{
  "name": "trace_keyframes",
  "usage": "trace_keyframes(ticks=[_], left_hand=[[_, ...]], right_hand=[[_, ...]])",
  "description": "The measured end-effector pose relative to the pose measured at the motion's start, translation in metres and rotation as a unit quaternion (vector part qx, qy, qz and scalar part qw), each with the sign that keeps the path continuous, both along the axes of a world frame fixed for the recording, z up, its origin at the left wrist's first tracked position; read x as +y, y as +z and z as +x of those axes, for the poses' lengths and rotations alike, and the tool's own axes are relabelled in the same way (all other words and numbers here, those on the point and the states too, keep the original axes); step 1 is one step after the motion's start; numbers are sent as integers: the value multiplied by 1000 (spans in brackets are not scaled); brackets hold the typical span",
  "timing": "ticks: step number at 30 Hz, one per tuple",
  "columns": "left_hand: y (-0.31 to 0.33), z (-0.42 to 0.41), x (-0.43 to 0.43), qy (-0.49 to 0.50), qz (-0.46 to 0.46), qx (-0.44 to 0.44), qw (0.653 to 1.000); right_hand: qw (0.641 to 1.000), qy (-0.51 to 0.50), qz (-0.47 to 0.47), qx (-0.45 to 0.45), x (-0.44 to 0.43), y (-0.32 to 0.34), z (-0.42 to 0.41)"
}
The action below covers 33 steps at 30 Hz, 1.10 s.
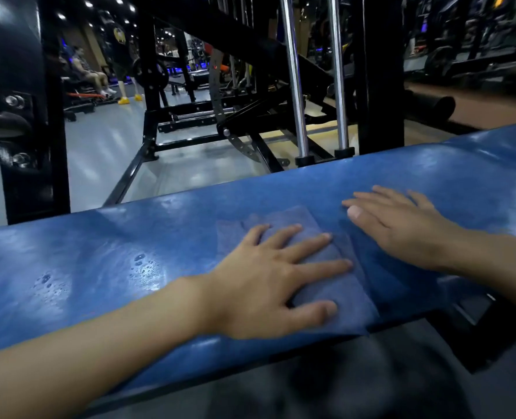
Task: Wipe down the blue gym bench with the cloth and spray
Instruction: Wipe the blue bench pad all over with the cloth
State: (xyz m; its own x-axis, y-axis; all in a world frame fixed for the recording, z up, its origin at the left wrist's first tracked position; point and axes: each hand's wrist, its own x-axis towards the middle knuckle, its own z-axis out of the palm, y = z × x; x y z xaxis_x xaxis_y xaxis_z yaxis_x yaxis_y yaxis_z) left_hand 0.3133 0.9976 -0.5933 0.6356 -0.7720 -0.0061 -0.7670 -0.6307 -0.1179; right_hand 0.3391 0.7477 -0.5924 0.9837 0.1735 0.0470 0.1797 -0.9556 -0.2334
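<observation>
The blue gym bench (99,237) runs across the view from lower left to upper right. A blue-grey cloth (299,219) lies flat on its middle, one corner hanging over the near edge. My left hand (274,279) presses on the cloth with fingers spread and straight. My right hand (401,225) rests flat on the bare pad just right of the cloth, fingers straight. Foamy spray droplets (143,267) sit on the pad left of my left hand. No spray bottle is in view.
A black machine frame (377,86) with two chrome guide rods (294,86) stands right behind the bench. A black post (33,146) rises at the left. Grey floor (105,152) lies beyond. A person (90,74) sits on a machine far back left.
</observation>
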Motion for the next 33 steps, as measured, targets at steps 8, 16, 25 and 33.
trace_keyframes(ticks=[8, 16, 25, 33], left_hand=[[1, 93, 38, 149, -47, 27, 987], [-1, 135, 66, 306, -33, 10, 951], [0, 5, 3, 38, -8, -14, 999], [3, 83, 45, 131, -23, 28, 991]], right_hand=[[999, 19, -25, 22, 10, -12, 0], [999, 30, -27, 20, 10, -14, 0], [1000, 21, 14, 0, 8, -16, 4], [999, 36, 5, 25, 24, -10, -3]])
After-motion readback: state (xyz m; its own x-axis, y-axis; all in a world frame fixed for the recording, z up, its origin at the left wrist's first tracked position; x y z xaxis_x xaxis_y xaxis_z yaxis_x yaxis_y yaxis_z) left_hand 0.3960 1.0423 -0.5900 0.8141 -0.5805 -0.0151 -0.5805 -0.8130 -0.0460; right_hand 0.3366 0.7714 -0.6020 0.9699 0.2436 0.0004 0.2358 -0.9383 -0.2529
